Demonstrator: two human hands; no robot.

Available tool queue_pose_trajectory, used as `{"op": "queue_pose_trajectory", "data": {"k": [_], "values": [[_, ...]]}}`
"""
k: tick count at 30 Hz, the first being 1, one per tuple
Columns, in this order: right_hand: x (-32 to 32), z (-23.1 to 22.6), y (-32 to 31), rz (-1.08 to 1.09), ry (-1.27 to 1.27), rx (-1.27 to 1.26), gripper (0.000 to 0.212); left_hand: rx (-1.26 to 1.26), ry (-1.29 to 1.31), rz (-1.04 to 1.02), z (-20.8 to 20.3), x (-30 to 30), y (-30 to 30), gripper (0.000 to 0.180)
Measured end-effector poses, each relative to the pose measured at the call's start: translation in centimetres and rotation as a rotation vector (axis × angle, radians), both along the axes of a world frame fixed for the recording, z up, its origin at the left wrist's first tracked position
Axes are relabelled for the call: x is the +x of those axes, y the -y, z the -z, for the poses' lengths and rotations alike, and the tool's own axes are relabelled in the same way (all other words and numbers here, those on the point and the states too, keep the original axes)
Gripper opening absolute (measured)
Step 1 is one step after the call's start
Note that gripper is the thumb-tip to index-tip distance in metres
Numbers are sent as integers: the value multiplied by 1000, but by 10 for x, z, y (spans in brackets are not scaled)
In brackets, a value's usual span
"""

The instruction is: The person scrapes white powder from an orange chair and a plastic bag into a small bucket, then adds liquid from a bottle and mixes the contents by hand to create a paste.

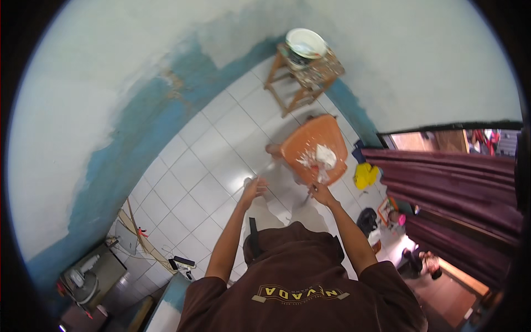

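My left hand [254,190] is over the white tiled floor with its fingers apart and nothing in it. My right hand [320,193] is closed at the near edge of an orange plastic chair [296,145]. A thin dark tool [307,200] sticks out from its fingers, too small and blurred to name by kind. On the chair seat lies a white heap [325,157] that looks like powder or paste, partly in a clear plastic bag [322,176]. White smears and crumbs are spread around it.
Behind the chair, a paint-spattered wooden stool [321,71] bears a white bucket [306,43]. Patchy blue and white walls [133,127] meet in the corner. Yellow cloth [365,175] and a maroon curtain [442,171] are to the right. A fan [86,279] stands at lower left; another person [425,263] is at lower right.
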State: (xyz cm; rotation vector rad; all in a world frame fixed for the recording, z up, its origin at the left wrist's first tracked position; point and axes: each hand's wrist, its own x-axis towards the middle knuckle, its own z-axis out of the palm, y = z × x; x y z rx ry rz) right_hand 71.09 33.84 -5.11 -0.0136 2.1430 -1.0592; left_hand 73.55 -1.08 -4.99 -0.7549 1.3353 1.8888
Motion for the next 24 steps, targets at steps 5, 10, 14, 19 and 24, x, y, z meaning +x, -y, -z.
{"op": "queue_pose_trajectory", "data": {"k": [5,10,14,19,24], "values": [[19,23,-58,236,12,-69,22,-75,7,219,32,-25,-87,57],[40,77,-145,224,218,-45,25,-199,50,341,52,-41,-184,48],[34,122,-215,261,283,-55,23,-155,112,182,83,-17,-247,42],[-10,156,-272,277,232,31,22,-204,167,309,135,16,-311,34],[-57,197,-296,291,148,52,22,-270,50,362,156,-12,-359,30]]}}
